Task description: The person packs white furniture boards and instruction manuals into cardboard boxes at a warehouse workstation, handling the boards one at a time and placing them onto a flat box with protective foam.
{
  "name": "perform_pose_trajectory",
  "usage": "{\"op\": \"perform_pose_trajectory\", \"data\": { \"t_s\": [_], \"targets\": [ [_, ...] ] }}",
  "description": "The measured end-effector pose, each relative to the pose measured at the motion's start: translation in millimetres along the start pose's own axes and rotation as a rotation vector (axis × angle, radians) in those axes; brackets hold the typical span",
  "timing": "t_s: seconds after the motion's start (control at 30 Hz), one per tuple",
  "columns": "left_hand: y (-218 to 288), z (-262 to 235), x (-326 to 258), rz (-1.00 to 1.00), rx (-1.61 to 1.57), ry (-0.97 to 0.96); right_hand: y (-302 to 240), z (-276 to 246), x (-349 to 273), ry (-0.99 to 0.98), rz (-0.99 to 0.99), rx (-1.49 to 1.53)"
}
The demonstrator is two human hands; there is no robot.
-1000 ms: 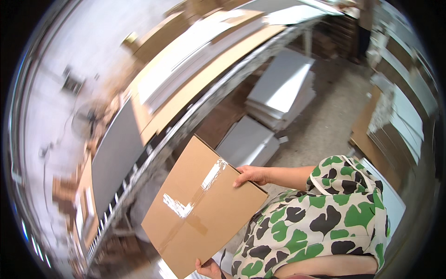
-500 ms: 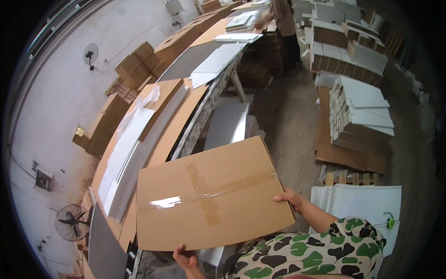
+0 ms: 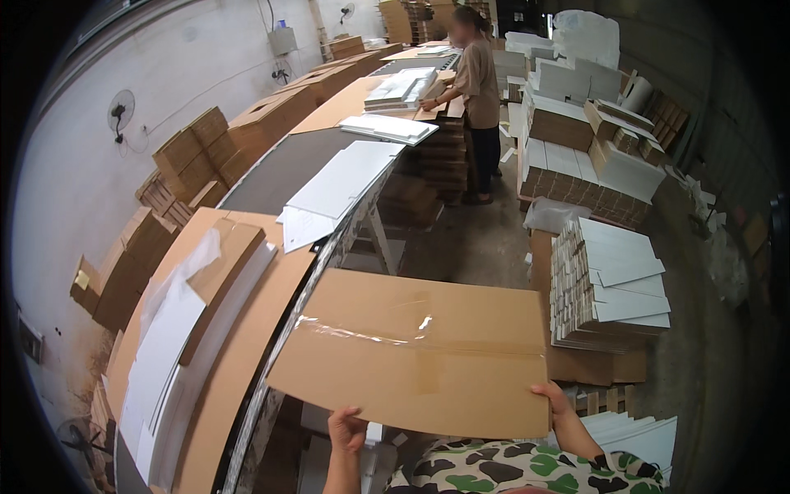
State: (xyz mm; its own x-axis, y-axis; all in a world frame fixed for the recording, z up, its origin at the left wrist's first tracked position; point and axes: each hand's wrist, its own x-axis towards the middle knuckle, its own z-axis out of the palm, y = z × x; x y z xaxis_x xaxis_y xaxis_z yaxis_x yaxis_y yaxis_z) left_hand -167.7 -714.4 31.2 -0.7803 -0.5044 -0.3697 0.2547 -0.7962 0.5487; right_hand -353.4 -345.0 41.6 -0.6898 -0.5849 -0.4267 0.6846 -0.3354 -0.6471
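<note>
the flattened carton is held out level in front of the chest, between the long table at 9 o'clock and the floor stacks at 3 o'clock. it is a brown rectangle with a strip of clear tape glinting along its middle seam. the left hand is clamped on the near edge at 7 o'clock, thumb on top; the right hand grips the near right corner at 5 o'clock. the two hands are well apart.

both grips sit on one edge, so the far side hangs free, and my guess is it could sag or fold along the taped seam. the far left corner is just beside the table rim and might catch there if swung. a thumb-only pinch might slip on the smooth board.

outward: at 9 o'clock on the table lies a pile of white sheets under a brown board. at 11 o'clock more white sheets overhang the table edge. at 3 o'clock stands a ribbed stack of white flat cartons. at 10 o'clock brown cartons are piled against the wall, with a wall fan above them. at 12 o'clock a co-worker stands at the table's far end, one hand on a stack.
</note>
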Motion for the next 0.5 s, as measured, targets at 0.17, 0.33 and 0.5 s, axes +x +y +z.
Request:
{"op": "perform_pose_trajectory", "data": {
  "t_s": [0.17, 0.33, 0.5],
  "targets": [
    [-33.6, 106.8, 119.3, -0.031, 0.101, -0.082, -80.4, -42.2, 73.7, 0.051, -0.138, 0.070],
    [-68.2, 170.2, 225.9, -0.051, 0.070, -0.085, -165.9, -71.7, 173.2, 0.039, -0.138, 0.110],
    [-68.1, 240.1, 314.3, 0.045, 0.110, -0.067, -255.6, -90.2, 279.2, -0.054, -0.021, 0.137]
  ]
}}
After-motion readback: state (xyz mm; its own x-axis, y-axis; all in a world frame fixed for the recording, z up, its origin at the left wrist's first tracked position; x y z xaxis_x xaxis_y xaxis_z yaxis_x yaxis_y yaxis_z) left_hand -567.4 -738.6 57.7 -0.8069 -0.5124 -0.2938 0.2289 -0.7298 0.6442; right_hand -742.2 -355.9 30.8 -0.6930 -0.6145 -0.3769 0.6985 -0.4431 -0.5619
